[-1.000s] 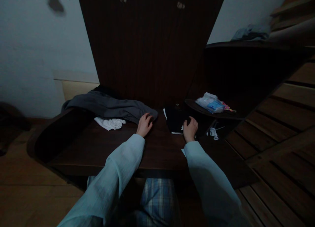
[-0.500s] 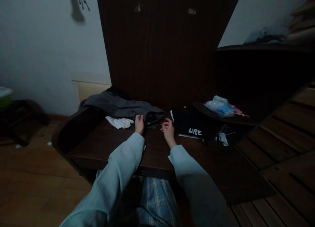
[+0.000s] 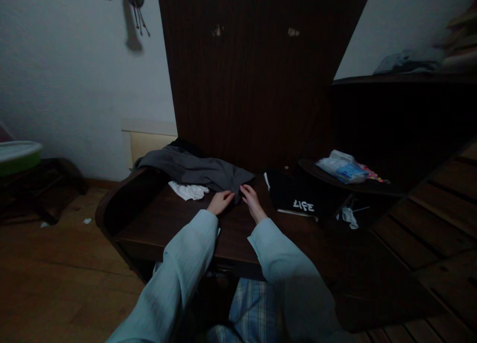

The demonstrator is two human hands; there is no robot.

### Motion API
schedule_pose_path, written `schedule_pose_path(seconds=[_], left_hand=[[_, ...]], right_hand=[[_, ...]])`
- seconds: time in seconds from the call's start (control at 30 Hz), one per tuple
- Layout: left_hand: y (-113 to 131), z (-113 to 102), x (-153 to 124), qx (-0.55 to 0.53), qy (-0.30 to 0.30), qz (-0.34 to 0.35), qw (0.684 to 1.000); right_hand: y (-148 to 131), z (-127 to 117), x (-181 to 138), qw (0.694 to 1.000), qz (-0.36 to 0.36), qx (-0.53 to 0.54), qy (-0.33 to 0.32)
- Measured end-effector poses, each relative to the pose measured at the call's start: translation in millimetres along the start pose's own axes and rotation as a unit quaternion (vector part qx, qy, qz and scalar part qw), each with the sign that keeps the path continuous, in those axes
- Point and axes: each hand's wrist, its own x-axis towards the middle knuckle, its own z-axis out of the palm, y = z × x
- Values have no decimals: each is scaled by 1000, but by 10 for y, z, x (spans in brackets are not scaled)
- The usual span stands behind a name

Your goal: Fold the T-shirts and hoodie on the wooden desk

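A dark grey garment [image 3: 194, 169] lies spread along the back of a dark wooden desk top [image 3: 156, 226], its left end draped over the raised side. My left hand [image 3: 220, 202] pinches the garment's near edge at its right end. Close beside it, my right hand [image 3: 252, 200] has its fingertips closed on the same edge. A crumpled white cloth [image 3: 189, 190] pokes out from under the grey one, left of my hands. To the right lies a folded black cloth item [image 3: 288, 191] with white lettering.
A tall dark panel [image 3: 253, 100] rises behind the desk. Right of it, a small curved shelf [image 3: 313, 171] bears a plastic packet [image 3: 343, 167], with a crumpled white piece [image 3: 349, 217] below. A dark stool [image 3: 48, 181] with a green-and-white tub [image 3: 20, 157] stands at the left.
My hands have come closer together and now both pinch the grey garment's near edge. A dark opening or fold seen at its right end is now covered by flatter cloth. The view has shifted slightly.
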Motion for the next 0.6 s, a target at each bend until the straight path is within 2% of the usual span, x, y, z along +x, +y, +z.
schedule_pose_path(seconds=[0.07,0.1,0.13,0.17,0.23,0.3,0.37,0.43,0.5,0.6], left_hand=[[27,-21,-63,74,-47,42,995],[37,-42,-81,113,-49,58,991],[45,-73,-88,147,-27,66,987],[50,-113,-88,172,23,60,983],[48,-220,-73,213,179,21,960],[30,-349,-57,240,336,-43,910],[-2,-473,-53,247,423,-117,864],[-38,-566,-63,246,427,-178,852],[-67,-613,-79,259,378,-209,864],[-95,-618,-87,286,287,-200,892]], right_hand=[[12,6,6,1000,-9,-21,-21],[13,9,8,999,-8,-18,-25],[12,11,9,1000,-5,-7,-23],[8,13,8,1000,3,10,-15],[-5,16,2,999,21,43,15],[-20,23,-11,998,25,52,37],[-30,40,-32,999,15,28,42],[-33,66,-56,999,2,-4,39],[-37,94,-80,999,1,-25,31],[-76,120,-107,1000,18,3,8]])
